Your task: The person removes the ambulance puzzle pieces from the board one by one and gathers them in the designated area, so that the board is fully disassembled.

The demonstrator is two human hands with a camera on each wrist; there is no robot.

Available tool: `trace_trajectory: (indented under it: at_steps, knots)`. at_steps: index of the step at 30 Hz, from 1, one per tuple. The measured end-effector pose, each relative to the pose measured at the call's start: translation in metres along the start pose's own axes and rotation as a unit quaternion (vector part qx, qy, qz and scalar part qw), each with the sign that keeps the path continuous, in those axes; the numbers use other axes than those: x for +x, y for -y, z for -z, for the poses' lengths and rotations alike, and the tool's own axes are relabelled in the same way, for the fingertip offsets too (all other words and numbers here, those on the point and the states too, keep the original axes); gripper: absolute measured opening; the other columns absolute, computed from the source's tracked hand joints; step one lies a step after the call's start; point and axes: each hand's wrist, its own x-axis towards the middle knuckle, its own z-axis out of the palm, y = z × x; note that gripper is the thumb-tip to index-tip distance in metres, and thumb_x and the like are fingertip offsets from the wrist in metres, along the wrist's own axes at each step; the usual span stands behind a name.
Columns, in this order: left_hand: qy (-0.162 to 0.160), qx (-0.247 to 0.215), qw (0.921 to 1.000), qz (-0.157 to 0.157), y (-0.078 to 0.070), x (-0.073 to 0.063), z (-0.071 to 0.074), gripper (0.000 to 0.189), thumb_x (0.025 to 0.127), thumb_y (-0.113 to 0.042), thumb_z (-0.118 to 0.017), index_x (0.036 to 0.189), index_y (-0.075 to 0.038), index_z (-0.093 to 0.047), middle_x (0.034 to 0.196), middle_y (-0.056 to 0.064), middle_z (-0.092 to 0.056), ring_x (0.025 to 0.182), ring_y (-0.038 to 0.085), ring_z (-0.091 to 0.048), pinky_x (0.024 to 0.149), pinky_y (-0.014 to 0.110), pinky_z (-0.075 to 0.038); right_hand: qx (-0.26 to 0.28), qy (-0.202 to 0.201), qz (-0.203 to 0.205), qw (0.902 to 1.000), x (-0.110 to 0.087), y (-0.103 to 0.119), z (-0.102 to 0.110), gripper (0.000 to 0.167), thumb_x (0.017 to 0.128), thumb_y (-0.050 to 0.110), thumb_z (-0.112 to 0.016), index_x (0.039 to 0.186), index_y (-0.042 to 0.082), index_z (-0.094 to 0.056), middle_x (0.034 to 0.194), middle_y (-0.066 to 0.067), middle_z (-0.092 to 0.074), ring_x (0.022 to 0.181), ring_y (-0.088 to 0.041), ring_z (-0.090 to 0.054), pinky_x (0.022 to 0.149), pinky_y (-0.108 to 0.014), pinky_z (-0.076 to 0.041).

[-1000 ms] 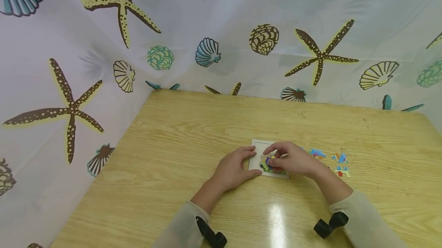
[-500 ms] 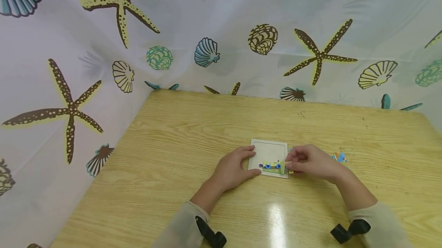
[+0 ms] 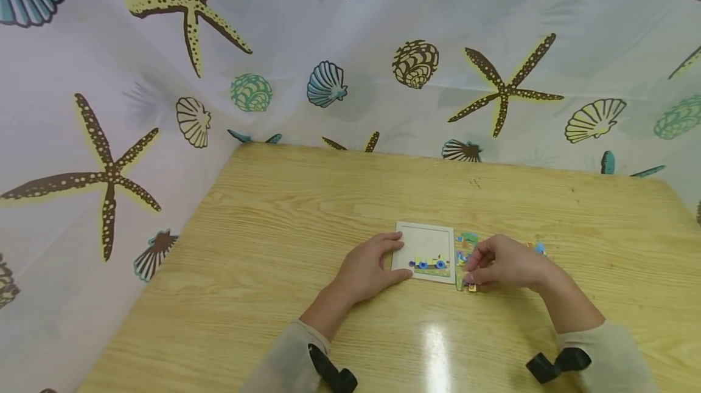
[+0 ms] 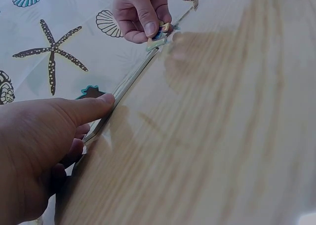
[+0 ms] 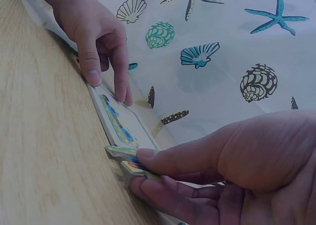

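Note:
A square white puzzle board [image 3: 424, 238] lies on the wooden table, with a yellow and blue vehicle picture along its near edge. My left hand [image 3: 368, 268] rests at the board's left side, the thumb on the near corner and fingertips on the left rim. Just right of the board, my right hand [image 3: 509, 265] pinches a small colourful puzzle piece [image 5: 132, 167] between thumb and fingers. Beside it in the right wrist view is a green-edged piece [image 5: 120, 151]; whether it is pinched too, I cannot tell. The fingers partly cover the pieces.
Several loose puzzle pieces [image 3: 468, 238] lie against the board's right side. More pieces [image 3: 539, 247] show behind the right hand, partly hidden. A shell-patterned curtain [image 3: 350, 46] hangs along the table's far and left edges.
My right hand has moved from above the board to its right side, uncovering the vehicle picture. Pieces now lie along the board's right edge. The left hand has stayed on the board.

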Motion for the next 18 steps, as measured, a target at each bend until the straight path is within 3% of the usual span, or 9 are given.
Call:
trace_trajectory:
  at_steps: [4,11,18]
  knots:
    - [0.001,0.000,1.0000,0.001,0.000,0.000,-0.001,0.060,0.085,-0.041,-0.079,0.136,-0.012,-0.063,0.152,-0.003,-0.051,0.143,0.024,-0.045,0.115,0.046,-0.038,-0.014,-0.005,0.001,0.9999,-0.001,-0.001,-0.002,0.017,0.090,0.008,-0.074,0.093,-0.006,-0.064,0.080,-0.009,-0.069,0.072,-0.017,-0.067,0.068,-0.030,-0.059]
    - [-0.002,0.002,1.0000,-0.004,-0.001,0.000,0.001,0.059,0.085,-0.040,-0.079,0.135,-0.011,-0.063,0.151,-0.001,-0.051,0.142,0.025,-0.046,0.115,0.046,-0.039,-0.084,-0.054,-0.025,0.9947,0.001,0.006,-0.008,0.018,0.086,0.012,-0.077,0.087,0.001,-0.064,0.076,-0.005,-0.069,0.063,-0.014,-0.063,0.060,-0.029,-0.055]
    - [0.004,-0.003,1.0000,-0.001,-0.003,0.001,-0.001,0.061,0.085,-0.040,-0.079,0.136,-0.010,-0.062,0.151,-0.002,-0.051,0.142,0.024,-0.046,0.115,0.047,-0.039,-0.083,-0.055,-0.027,0.9946,0.000,0.009,-0.010,0.016,0.089,0.013,-0.075,0.089,0.001,-0.064,0.077,-0.007,-0.069,0.064,-0.016,-0.066,0.061,-0.031,-0.057]
